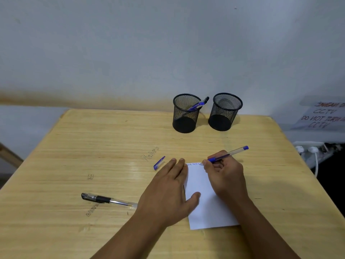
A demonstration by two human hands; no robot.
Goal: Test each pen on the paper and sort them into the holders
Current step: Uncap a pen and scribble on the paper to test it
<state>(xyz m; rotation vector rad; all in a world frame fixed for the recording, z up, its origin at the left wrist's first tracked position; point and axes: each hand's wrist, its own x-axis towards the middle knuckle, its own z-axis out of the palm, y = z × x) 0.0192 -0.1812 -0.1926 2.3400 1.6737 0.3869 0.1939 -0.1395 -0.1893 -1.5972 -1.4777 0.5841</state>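
Head view showed the right hand [226, 176] pinching a blue pen [228, 153] near its tip, writing atop the paper [202, 186]; the left hand [168, 191] lay open, pinning that flimsy sheet; the pen looked light, stiff, best gripped low.

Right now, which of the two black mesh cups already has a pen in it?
The left cup: a blue pen leans out over its rim. The right cup looks empty.
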